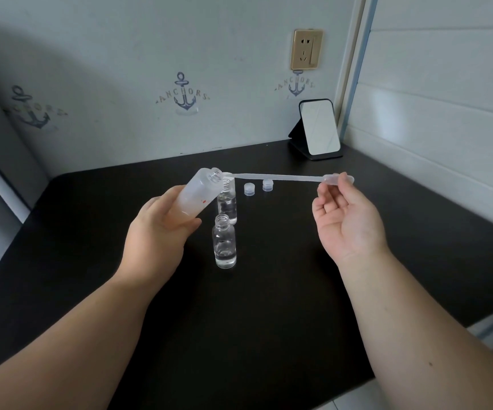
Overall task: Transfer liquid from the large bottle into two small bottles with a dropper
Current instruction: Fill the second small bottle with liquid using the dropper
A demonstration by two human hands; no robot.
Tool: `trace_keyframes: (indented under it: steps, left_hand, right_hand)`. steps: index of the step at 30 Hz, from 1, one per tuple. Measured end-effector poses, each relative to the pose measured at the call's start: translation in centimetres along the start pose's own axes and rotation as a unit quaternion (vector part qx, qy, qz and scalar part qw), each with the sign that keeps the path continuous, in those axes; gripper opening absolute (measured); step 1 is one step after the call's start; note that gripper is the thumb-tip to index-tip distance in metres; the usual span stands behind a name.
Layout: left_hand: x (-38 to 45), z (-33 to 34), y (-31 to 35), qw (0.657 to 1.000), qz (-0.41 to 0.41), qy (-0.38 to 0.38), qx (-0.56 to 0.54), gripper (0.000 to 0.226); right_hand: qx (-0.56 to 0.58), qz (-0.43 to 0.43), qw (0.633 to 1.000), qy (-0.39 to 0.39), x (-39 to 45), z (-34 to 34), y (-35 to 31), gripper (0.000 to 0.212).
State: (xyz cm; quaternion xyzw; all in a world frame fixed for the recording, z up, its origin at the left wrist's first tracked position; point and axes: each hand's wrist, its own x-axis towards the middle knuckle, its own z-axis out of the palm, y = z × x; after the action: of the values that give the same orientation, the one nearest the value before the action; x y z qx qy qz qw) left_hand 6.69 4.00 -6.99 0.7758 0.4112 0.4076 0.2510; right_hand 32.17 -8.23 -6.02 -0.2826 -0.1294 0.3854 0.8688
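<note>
Large bottle (pixel 195 193) frosted, uncapped, tilted right, clamped in left hand (pixel 158 232). Dropper (pixel 278 177) near-level, bulb pinched by right hand (pixel 346 218), tip at bottle mouth. Two small bottles (pixel 225 245) (pixel 228 204) open, upright between hands. Two caps (pixel 249 189) (pixel 267 185) beyond them, on black table (pixel 269 306).

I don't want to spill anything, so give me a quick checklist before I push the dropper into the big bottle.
1. Large bottle uncapped, mouth tilted toward the dropper: ok.
2. Left hand wrapped firmly around the bottle: ok.
3. Right hand pinching the dropper bulb: ok.
4. Dropper tip lined up at the bottle mouth: ok, not yet inside.
5. Both small bottles, near and far, open and upright: ok.
6. Liquid left in the large bottle: cannot tell, frosted.
</note>
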Motion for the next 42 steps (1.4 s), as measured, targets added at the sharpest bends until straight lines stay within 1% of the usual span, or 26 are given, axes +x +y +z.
trace_keyframes:
  steps: [8, 11, 15, 16, 19, 24, 30, 36, 42]
  left_hand:
    - [-0.16, -0.03, -0.1, 0.998, 0.025, 0.005, 0.062, 0.054]
    - [-0.24, 0.1, -0.03, 0.996, 0.038, -0.005, 0.08, 0.057]
    - [-0.26, 0.28, -0.06, 0.994, 0.051, -0.004, 0.093, 0.057]
    - [-0.25, 0.3, -0.09, 0.994, 0.054, -0.003, 0.096, 0.058]
    - [-0.25, 0.29, -0.17, 0.994, 0.059, -0.001, 0.095, 0.057]
    - [-0.09, 0.23, -0.2, 0.996, 0.033, 0.004, 0.079, 0.055]
    - [-0.01, 0.2, -0.27, 0.997, 0.027, 0.018, 0.073, 0.052]
    - [0.1, 0.21, -0.59, 0.996, 0.029, 0.025, 0.081, 0.049]
    - [0.2, 0.27, -0.8, 0.996, 0.025, 0.03, 0.084, 0.05]
  right_hand:
    - [-0.021, -0.023, 0.999, 0.017, 0.14, -0.17, 0.02, 0.04]
    - [-0.032, -0.022, 0.999, -0.006, 0.17, -0.1, -0.01, 0.036]
    - [-0.064, -0.016, 0.996, -0.056, -0.07, 0.06, 0.17, 0.023]
    - [-0.07, -0.018, 0.995, -0.062, -0.14, 0.14, 0.29, 0.024]
    - [-0.047, -0.026, 0.998, -0.04, -0.2, 0.11, 0.35, 0.033]
    - [-0.01, -0.029, 0.999, 0.021, -0.05, -0.17, -0.13, 0.042]
    - [-0.004, -0.034, 0.997, 0.065, 0.0, -0.18, -0.21, 0.044]
    - [0.001, -0.037, 0.997, 0.07, -0.03, -0.1, -0.23, 0.046]
    - [-0.011, -0.035, 0.998, 0.053, 0.05, -0.21, -0.12, 0.044]
